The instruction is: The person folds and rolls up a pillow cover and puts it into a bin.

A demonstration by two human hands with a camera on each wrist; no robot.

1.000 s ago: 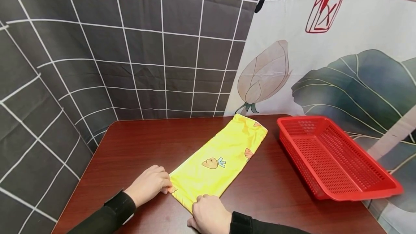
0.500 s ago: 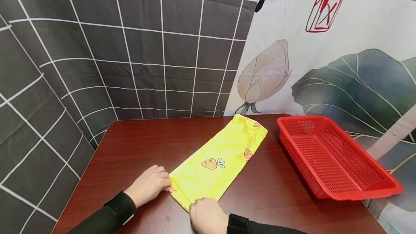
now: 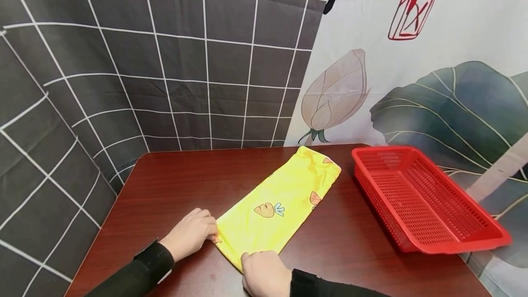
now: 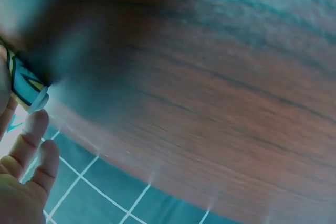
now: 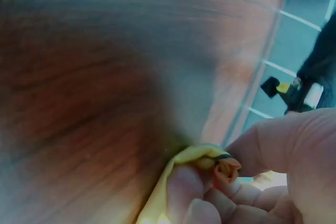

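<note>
1. At the near end of the long, folded yellow carrot-print cloth [image 3: 274, 223], the left grip [image 3: 191, 234] and right grip [image 3: 265, 273] each pinch a corner.
2. It looks light and soft; corners seem the surest hold.
3. It slants across the reddish-brown wood-grained counter [image 3: 181, 182], left of the rectangular red plastic basket [image 3: 466, 247].

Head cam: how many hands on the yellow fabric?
2. The left hand is at the left corner of the yellow carrot-print fabric's near end; the right hand grips that end's right corner. No other hand shows.
</note>
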